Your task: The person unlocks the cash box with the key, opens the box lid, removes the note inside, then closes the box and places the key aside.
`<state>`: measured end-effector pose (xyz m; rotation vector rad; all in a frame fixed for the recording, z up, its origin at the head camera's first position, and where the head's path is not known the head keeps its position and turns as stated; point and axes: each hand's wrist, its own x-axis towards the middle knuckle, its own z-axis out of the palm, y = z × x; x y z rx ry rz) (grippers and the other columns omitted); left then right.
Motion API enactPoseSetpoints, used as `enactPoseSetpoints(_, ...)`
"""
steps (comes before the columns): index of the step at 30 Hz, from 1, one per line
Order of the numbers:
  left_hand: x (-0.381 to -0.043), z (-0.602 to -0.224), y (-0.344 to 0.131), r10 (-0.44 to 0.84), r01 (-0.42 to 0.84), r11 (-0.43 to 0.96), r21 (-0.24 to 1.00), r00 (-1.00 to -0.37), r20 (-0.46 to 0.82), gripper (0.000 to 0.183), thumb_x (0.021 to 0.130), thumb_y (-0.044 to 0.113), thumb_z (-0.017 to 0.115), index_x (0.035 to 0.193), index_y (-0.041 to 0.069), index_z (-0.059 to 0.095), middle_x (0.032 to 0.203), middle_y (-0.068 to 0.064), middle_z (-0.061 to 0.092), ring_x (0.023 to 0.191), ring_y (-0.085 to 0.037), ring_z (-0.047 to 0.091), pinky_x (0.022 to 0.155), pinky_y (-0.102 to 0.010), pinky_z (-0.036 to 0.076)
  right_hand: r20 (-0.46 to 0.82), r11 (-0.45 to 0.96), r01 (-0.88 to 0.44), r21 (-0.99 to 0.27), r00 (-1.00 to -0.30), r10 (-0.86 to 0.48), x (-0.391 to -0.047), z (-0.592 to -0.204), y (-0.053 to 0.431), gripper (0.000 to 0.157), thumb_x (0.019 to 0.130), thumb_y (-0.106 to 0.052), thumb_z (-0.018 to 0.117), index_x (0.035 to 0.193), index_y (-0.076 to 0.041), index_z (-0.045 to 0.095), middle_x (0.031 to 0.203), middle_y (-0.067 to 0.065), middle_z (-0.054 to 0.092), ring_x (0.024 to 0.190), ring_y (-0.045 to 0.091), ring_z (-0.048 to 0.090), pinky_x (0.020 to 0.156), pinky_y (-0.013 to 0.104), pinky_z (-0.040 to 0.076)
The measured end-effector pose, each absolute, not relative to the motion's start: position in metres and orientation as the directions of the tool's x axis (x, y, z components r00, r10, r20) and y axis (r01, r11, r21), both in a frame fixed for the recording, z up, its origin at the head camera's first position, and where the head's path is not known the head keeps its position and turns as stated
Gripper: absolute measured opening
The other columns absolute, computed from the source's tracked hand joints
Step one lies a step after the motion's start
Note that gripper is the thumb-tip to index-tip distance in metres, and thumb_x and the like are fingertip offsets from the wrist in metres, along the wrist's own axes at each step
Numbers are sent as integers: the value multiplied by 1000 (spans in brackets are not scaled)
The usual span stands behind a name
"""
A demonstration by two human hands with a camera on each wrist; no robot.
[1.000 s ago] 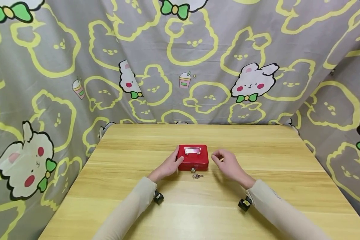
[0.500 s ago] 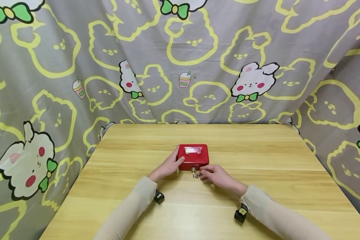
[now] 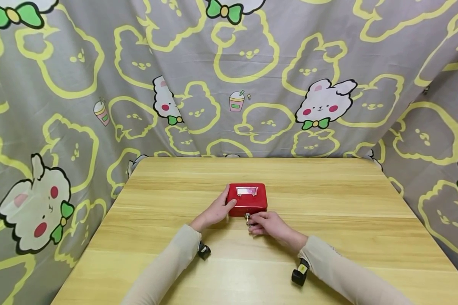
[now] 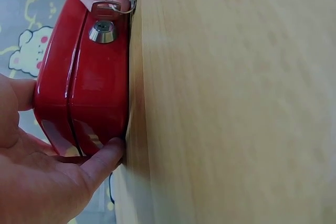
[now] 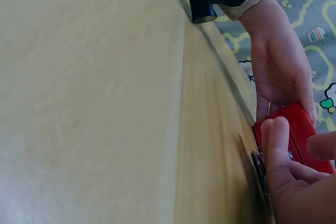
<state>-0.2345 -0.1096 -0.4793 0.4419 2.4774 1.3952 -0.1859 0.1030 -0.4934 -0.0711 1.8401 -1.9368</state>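
Note:
A small red cash box with a metal handle on its closed lid sits on the table. My left hand grips its left end, thumb over the lid and fingers along the side. At the box's front my right hand pinches a key on a wire ring. The key's head shows beside the round silver lock, whose slotted face is visible in the left wrist view. In the right wrist view, metal keys hang below the right fingers, partly covered by them.
The wooden table runs to a back edge against a grey curtain with yellow cartoon outlines. Curtain hangs at both sides too. A black camera mount sits on the left wrist and another on the right wrist.
My right hand has come in from the box's right side to its front, reached the keys and taken hold of one by the lock. The left hand keeps its grip on the box.

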Motion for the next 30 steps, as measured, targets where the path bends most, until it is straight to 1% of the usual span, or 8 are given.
enactPoseSetpoints(3, -234, -479, -110, 383, 132, 498, 857, -920, -80, 69, 102, 26, 42, 151, 2, 0, 156, -16, 11, 141, -28, 15, 113, -41, 15, -308, -50, 349, -936, -879, -365, -185, -492, 102, 33, 98, -7, 48, 117, 20, 51, 97, 19, 66, 73, 17, 68, 71, 29, 56)
enactPoseSetpoints(6, -234, -480, -110, 383, 132, 496, 858, -920, -80, 69, 101, 26, 43, 151, 2, 1, 156, -16, 12, 140, -29, 16, 113, -43, 16, -330, -66, 378, -924, -870, -366, -185, -491, 102, 33, 97, -6, 49, 117, 21, 51, 95, 17, 66, 71, 16, 68, 70, 28, 56)
enactPoseSetpoints(9, -234, -480, -111, 382, 128, 490, 862, -920, -81, 69, 101, 26, 43, 151, 3, 1, 155, -17, 13, 140, -29, 17, 113, -44, 16, -336, -40, 374, -927, -871, -358, -186, -491, 101, 33, 96, -6, 52, 116, 21, 53, 93, 16, 66, 67, 14, 67, 67, 27, 56)
enactPoseSetpoints(13, -234, -479, -110, 381, 125, 488, 864, -921, -83, 69, 101, 26, 43, 151, 3, 1, 155, -17, 13, 140, -28, 18, 113, -42, 16, -342, -2, 365, -931, -874, -345, -188, -493, 100, 34, 95, -8, 56, 114, 19, 56, 90, 15, 66, 63, 13, 66, 64, 26, 56)
enactPoseSetpoints(18, -235, -478, -110, 390, 128, 484, 866, -917, -83, 70, 101, 26, 44, 151, 3, 1, 155, -17, 14, 140, -29, 18, 112, -44, 17, -384, 2, 408, -913, -857, -342, -191, -494, 102, 30, 94, -8, 56, 112, 16, 60, 86, 12, 68, 57, 9, 63, 59, 23, 55)
enactPoseSetpoints(21, -235, -478, -111, 389, 124, 472, 873, -918, -80, 70, 101, 26, 44, 151, 3, 2, 155, -17, 14, 139, -30, 18, 112, -45, 17, -393, 13, 418, -908, -842, -369, -193, -494, 103, 31, 95, -9, 55, 113, 16, 59, 85, 11, 68, 57, 8, 62, 59, 21, 54)
enactPoseSetpoints(24, -235, -477, -111, 386, 121, 468, 875, -919, -79, 70, 101, 26, 44, 151, 2, 1, 155, -17, 13, 140, -29, 18, 112, -44, 16, -386, 31, 407, -913, -837, -388, -195, -493, 103, 33, 94, -9, 55, 114, 16, 58, 84, 12, 67, 56, 8, 61, 58, 21, 53)
enactPoseSetpoints(30, -234, -478, -111, 393, 129, 474, 871, -916, -78, 70, 101, 27, 44, 151, 2, 1, 155, -17, 13, 140, -30, 16, 112, -45, 16, -382, 60, 389, -920, -846, -372, -197, -494, 100, 31, 91, -10, 61, 109, 16, 62, 79, 11, 67, 53, 6, 59, 54, 18, 51)
